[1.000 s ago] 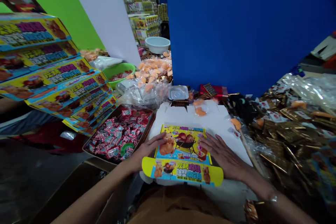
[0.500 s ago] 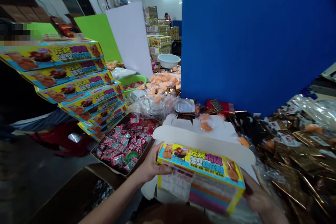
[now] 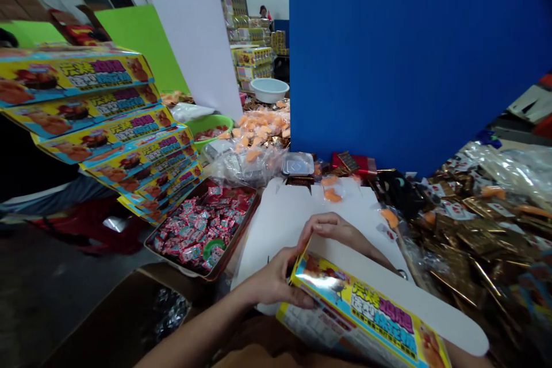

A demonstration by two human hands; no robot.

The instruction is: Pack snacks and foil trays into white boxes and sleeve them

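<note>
Close before the body, the left hand (image 3: 269, 284) grips the yellow box (image 3: 371, 322) by its left end; the right hand (image 3: 336, 230), earlier at its far end, now curls over the white flap (image 3: 388, 283) just beside, and the box slants down rightward. A tray of red candies (image 3: 202, 227) lies farther left.

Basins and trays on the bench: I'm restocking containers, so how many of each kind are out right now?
White basin: 1
Green basin: 1
Foil tray: 1
Cardboard tray of red sweets: 1
Total: 4
</note>
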